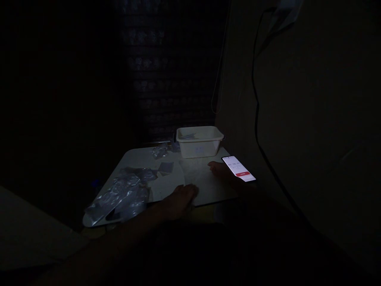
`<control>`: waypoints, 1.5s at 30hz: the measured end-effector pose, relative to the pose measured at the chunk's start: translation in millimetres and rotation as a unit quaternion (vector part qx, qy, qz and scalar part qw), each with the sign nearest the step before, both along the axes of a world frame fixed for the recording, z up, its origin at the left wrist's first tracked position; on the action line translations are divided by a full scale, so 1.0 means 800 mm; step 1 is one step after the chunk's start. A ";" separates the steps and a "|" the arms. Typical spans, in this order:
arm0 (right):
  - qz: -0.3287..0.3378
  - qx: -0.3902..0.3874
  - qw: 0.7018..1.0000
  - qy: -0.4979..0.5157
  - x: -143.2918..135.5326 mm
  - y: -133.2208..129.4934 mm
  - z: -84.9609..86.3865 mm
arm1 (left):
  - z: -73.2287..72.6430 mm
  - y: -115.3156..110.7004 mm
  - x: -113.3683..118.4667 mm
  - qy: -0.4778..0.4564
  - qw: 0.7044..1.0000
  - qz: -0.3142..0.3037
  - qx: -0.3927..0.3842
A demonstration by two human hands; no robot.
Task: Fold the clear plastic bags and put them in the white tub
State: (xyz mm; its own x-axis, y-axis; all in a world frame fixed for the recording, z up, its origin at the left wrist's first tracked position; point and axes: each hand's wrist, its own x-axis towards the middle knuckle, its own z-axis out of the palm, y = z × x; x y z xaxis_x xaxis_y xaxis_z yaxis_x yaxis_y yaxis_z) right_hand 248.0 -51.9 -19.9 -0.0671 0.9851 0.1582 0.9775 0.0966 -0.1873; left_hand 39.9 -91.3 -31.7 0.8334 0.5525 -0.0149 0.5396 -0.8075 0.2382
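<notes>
The scene is very dark. My left hand [181, 198] is at the front edge of the white table [166, 186], its fingers curled and slightly blurred; whatever they hold is hidden. Farther right, my right hand [219, 170] lies low over the tabletop with its fingers pointing left and slightly apart. I make out nothing in it. Between the hands a faint clear plastic sheet or bag [193, 171] seems to lie flat. Beside my right hand is a lit phone [238, 169] showing a timer and a red button.
A white plastic tub [200, 149] with flat pieces inside stands at the back. Crumpled clear plastic bags [127, 194] cover the table's left side, near a small flat packet [166, 167]. Another crumpled bag [160, 151] lies behind. A cable [256, 115] hangs along the right wall.
</notes>
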 end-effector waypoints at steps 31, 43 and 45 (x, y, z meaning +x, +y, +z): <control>0.096 -0.192 0.763 0.610 0.026 0.025 -0.026 | 0.018 0.096 0.006 -0.570 0.606 0.368 -0.416; -0.015 -0.098 0.911 0.400 0.004 0.035 -0.025 | 0.000 0.084 0.002 -0.406 0.722 0.346 -0.440; -0.009 -0.087 0.900 0.427 0.001 0.036 -0.032 | 0.002 0.081 0.006 -0.372 0.732 0.367 -0.436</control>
State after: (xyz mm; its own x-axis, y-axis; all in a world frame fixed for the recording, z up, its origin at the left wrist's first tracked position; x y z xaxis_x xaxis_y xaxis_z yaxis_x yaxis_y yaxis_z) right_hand 248.8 -23.0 -45.1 0.0217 0.9997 -0.0114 0.4710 -0.0203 -0.8819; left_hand 44.3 -26.4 -30.4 0.2736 0.9066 -0.3213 0.2100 0.2697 0.9398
